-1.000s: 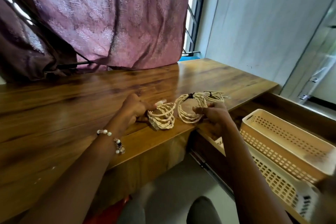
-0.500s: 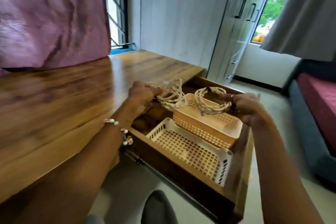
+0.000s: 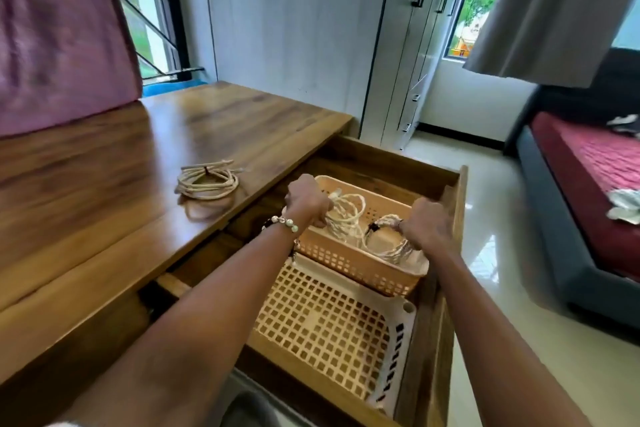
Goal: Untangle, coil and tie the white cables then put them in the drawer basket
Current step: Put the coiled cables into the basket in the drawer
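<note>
Both my hands are down inside the small orange basket (image 3: 349, 262) in the open drawer. My left hand (image 3: 306, 199) grips a coiled white cable (image 3: 348, 215) at the basket's far left. My right hand (image 3: 427, 225) holds a second white coil (image 3: 386, 239), bound with a black tie, at the basket's right end. A third tied white coil (image 3: 207, 180) lies on the wooden desk (image 3: 104, 191), to the left of the drawer.
A larger white basket (image 3: 332, 326) sits under and in front of the orange one inside the wooden drawer (image 3: 446, 288). A purple curtain hangs at the far left, a wardrobe stands behind, and a bed with a red cover lies to the right.
Both hands lifted one coil each off the desk, carried them right over the drawer, and now lowered them into the orange basket. One coil stayed on the desk.
</note>
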Demonstrator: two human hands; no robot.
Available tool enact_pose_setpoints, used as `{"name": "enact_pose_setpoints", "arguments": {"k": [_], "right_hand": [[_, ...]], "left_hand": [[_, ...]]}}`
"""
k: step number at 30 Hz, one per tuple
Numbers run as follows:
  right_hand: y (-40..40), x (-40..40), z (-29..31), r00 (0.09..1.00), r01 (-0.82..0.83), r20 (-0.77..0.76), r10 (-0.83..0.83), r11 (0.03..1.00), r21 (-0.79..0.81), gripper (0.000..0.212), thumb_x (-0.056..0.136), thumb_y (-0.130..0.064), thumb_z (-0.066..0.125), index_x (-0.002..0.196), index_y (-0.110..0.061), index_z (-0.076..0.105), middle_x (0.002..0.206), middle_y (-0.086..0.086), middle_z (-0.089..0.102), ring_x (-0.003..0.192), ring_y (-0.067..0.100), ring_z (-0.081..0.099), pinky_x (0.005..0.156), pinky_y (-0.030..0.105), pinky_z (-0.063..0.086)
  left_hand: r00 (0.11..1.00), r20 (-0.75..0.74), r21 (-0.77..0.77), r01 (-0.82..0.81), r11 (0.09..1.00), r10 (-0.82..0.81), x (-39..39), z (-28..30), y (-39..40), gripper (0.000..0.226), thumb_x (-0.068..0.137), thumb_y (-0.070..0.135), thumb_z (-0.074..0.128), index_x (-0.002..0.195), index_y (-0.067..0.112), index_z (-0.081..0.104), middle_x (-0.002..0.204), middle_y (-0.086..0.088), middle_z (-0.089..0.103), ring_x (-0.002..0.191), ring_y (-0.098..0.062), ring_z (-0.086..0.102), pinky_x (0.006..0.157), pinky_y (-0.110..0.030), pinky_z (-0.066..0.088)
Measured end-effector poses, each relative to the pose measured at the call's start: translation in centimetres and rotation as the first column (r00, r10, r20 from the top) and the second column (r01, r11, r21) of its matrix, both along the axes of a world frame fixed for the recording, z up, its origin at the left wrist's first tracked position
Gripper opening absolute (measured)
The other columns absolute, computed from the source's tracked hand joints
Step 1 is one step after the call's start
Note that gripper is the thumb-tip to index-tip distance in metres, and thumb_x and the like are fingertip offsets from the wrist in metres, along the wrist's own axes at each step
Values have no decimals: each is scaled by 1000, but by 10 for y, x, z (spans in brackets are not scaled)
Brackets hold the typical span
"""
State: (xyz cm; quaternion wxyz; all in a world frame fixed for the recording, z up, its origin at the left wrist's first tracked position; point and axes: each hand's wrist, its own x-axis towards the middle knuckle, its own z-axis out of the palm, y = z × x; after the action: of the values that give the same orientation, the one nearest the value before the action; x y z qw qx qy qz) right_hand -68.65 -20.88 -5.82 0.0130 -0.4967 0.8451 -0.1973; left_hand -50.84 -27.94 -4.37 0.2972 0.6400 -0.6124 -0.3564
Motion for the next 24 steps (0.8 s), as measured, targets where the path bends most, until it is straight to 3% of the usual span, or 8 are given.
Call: {"name": "enact_pose_setpoints", "arguments": {"k": [3, 6, 10, 14, 16, 18, 21, 24], "right_hand": [[-6, 0, -8, 990, -36, -131, 47, 996, 83, 31, 79, -33, 76, 93, -8, 65, 84, 7, 65, 75, 23, 63, 59, 30, 50], [-10, 0, -12, 970, -93, -207, 126, 982, 162, 24, 82, -26, 72, 96, -8, 63, 82, 6, 63, 75, 21, 62, 63, 32, 53], [-12, -3, -14, 968, -118, -191, 160, 969, 216, 20, 87, -20, 67, 100, -5, 63, 93, 10, 66, 80, 22, 62, 62, 29, 48], [-16, -3, -7, 983, -123, -116, 145, 976, 179, 32, 80, -33, 74, 90, -6, 61, 79, 4, 61, 70, 18, 59, 56, 28, 45], [-20, 3, 4, 984, -131, -109, 139, 988, 77, 29, 79, -33, 74, 82, -10, 56, 75, 4, 62, 68, 18, 60, 56, 30, 48], [-24, 19, 22, 980, -186, 60, 191, 980, -76, 24, 81, -29, 73, 80, -9, 60, 74, 5, 64, 67, 18, 63, 60, 34, 54], [-30, 59, 49, 817, -344, 407, 407, 912, -222, 17, 84, -24, 70, 84, -6, 69, 74, 7, 69, 65, 19, 69, 61, 32, 59], [-38, 113, 62, 610, -416, 586, 533, 845, -336, 17, 89, -17, 65, 91, -2, 69, 82, 14, 71, 72, 24, 71, 65, 35, 61]], "left_hand": [[978, 197, -19, 74, 997, -68, -5, -19, -12, 29, 77, 14, 78, 101, 5, 63, 100, -11, 65, 87, -24, 69, 64, -31, 58], [917, 384, -86, 147, 985, -103, -7, -32, -20, 25, 82, 15, 71, 105, 10, 62, 111, -10, 63, 96, -25, 65, 76, -36, 58], [893, 421, -52, 197, 979, -157, -6, -33, -25, 29, 84, 15, 69, 111, 9, 59, 115, -11, 59, 101, -26, 63, 82, -38, 57], [926, 312, -41, 234, 971, -210, 1, -26, -27, 27, 85, 12, 69, 110, 8, 61, 116, -12, 62, 102, -24, 65, 80, -33, 58], [943, 238, -88, 261, 961, -234, 12, -16, -22, 22, 85, 12, 68, 106, 6, 65, 110, -11, 66, 95, -19, 68, 73, -27, 59], [954, 128, -168, 289, 942, -270, 31, -2, -14, 15, 87, 14, 65, 101, 7, 67, 99, -11, 69, 79, -14, 70, 64, -22, 57], [967, -79, -302, 209, 930, -243, 67, 19, -3, 8, 90, 14, 63, 96, 12, 67, 84, -7, 72, 64, -12, 70, 58, -28, 59], [961, -276, -411, -127, 903, 10, 117, 28, -6, 7, 90, 13, 63, 89, 16, 69, 79, -4, 73, 61, -13, 69, 55, -27, 55]]}}
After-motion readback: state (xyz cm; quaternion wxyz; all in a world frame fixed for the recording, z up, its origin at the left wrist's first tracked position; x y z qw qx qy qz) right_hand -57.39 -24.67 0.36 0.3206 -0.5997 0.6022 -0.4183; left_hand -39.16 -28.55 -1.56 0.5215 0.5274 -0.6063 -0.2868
